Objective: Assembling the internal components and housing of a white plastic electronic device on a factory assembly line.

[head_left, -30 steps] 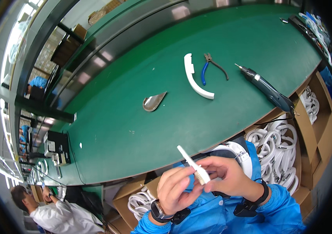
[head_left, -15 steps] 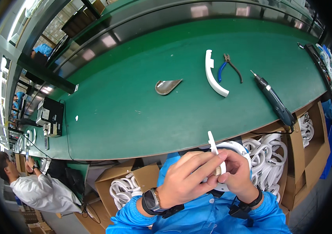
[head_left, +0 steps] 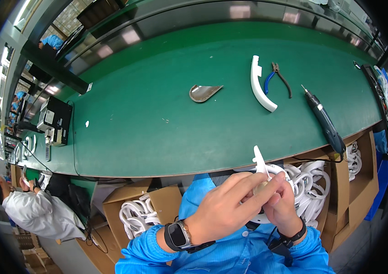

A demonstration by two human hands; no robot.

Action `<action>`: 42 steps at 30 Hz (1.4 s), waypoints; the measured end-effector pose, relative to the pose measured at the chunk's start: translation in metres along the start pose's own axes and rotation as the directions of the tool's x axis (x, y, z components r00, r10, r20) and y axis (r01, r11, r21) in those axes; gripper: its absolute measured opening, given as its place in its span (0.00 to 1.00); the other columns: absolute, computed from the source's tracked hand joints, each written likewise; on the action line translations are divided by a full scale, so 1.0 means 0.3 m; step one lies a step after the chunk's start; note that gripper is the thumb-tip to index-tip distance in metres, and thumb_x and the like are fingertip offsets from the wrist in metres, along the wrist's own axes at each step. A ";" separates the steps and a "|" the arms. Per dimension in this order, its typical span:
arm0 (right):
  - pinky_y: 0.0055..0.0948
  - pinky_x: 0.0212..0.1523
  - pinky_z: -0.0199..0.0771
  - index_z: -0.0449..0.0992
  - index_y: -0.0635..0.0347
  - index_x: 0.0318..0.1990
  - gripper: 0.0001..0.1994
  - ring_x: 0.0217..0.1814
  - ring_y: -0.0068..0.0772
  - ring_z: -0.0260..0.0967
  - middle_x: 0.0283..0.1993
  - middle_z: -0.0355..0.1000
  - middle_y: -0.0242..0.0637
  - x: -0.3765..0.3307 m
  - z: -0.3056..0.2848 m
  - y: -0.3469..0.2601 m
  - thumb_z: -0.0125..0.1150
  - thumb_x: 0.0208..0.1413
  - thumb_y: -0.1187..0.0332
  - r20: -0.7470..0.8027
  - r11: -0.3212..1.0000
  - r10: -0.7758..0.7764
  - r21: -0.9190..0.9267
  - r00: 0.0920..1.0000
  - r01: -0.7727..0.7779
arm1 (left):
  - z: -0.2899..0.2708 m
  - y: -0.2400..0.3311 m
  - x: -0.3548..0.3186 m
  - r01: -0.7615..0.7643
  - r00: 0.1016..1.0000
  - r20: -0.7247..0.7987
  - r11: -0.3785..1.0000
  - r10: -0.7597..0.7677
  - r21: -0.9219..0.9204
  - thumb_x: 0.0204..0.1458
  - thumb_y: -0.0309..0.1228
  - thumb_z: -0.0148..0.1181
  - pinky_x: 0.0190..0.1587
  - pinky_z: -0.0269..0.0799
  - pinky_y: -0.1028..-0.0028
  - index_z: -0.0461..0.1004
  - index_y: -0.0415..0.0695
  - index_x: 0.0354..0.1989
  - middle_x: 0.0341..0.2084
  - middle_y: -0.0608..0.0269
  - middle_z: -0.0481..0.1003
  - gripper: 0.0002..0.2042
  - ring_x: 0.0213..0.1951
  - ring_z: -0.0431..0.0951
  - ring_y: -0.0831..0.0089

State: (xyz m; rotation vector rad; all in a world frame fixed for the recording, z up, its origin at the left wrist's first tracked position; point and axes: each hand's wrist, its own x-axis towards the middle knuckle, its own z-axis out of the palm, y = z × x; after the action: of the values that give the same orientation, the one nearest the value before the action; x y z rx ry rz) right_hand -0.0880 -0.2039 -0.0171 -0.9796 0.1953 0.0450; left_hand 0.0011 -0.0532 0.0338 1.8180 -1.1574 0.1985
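Close to my body, just off the bench edge, my two hands meet around a white curved plastic part [head_left: 260, 160]. Its narrow pointed end sticks up past my fingers; the rest is covered by them. My left hand [head_left: 228, 203] has its fingers wrapped over the part from the left. From the other side, my right hand [head_left: 283, 208] grips it with bent fingers. On the bench beyond lie a white curved plastic strip [head_left: 259, 89], blue-and-dark-handled cutting pliers [head_left: 276, 80], a dark electric screwdriver [head_left: 324, 118] and a brown-grey scoop-shaped piece [head_left: 203, 93].
Open cardboard boxes with white looped plastic parts stand below the bench, one at left [head_left: 164, 205] and others at right [head_left: 358, 196]. A black box-shaped device [head_left: 59, 118] with a cable sits on the green bench [head_left: 134, 137]. A person in white [head_left: 41, 212] works at far left.
The white part has tilted in my hands, its tip now leaning left. My left fingers have shifted further over it. The view has turned slightly.
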 end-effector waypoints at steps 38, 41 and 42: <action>0.36 0.58 0.71 0.58 0.69 0.65 0.43 0.59 0.40 0.69 0.59 0.67 0.47 -0.178 -0.191 -0.154 0.77 0.42 0.70 -0.179 0.940 -0.306 -0.210 0.935 0.268 | 0.261 0.074 0.076 0.159 0.987 0.058 0.895 -0.149 -0.417 0.40 0.25 0.70 0.38 0.77 0.69 0.76 0.41 0.44 0.37 0.58 0.79 0.19 0.36 0.80 0.61; 0.35 0.57 0.72 0.57 0.69 0.66 0.44 0.59 0.40 0.69 0.59 0.67 0.49 -0.196 -0.197 -0.140 0.77 0.42 0.70 -0.235 0.904 -0.418 -0.207 0.878 0.374 | 0.292 0.083 0.095 0.173 0.985 0.086 0.884 -0.151 -0.435 0.39 0.25 0.71 0.38 0.77 0.69 0.76 0.42 0.44 0.37 0.57 0.78 0.20 0.37 0.80 0.61; 0.35 0.57 0.72 0.56 0.69 0.67 0.44 0.60 0.41 0.68 0.60 0.67 0.50 -0.199 -0.213 -0.126 0.77 0.43 0.69 -0.229 0.880 -0.462 -0.237 0.857 0.411 | 0.306 0.077 0.099 0.104 0.994 0.055 0.907 -0.089 -0.408 0.39 0.26 0.71 0.37 0.77 0.71 0.76 0.42 0.45 0.37 0.57 0.78 0.21 0.35 0.80 0.63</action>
State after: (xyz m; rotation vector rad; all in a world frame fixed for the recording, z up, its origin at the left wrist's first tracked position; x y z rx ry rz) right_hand -0.1511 -0.2749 -0.0095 -1.1923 0.2251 -0.5092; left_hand -0.0304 -0.1453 0.0146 1.5020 -1.0384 -0.1300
